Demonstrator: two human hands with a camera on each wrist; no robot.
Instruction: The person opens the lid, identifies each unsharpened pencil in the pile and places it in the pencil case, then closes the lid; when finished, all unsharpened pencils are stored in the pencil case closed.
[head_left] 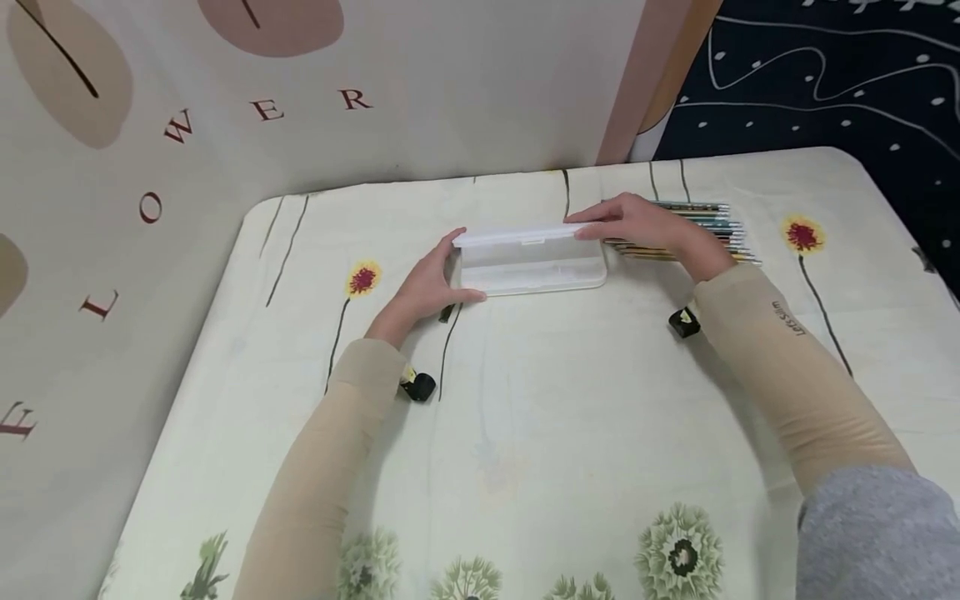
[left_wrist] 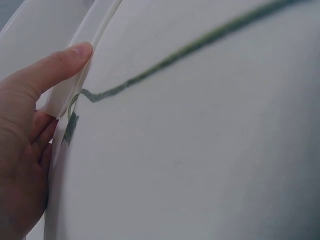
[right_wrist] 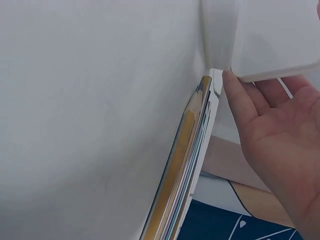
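Note:
A translucent white pencil case [head_left: 532, 279] sits on the table with its lid [head_left: 517, 237] raised along the back; no contents show inside. My left hand [head_left: 426, 287] grips the case's left end, thumb on the front rim and fingers round behind. That thumb also presses the rim in the left wrist view, where the hand [left_wrist: 22, 120] is at the left edge. At the other end, my right hand [head_left: 641, 223] pinches the lid's right corner. In the right wrist view this hand [right_wrist: 285, 135] has its fingertips on the corner of the lid [right_wrist: 280, 40].
Several pencils [head_left: 723, 227] lie side by side right of the case, partly under my right hand and wrist; their sharpened tips [right_wrist: 194, 102] point toward the case. A flowered cloth [head_left: 562, 433] covers the table. A printed curtain [head_left: 450, 100] hangs behind it.

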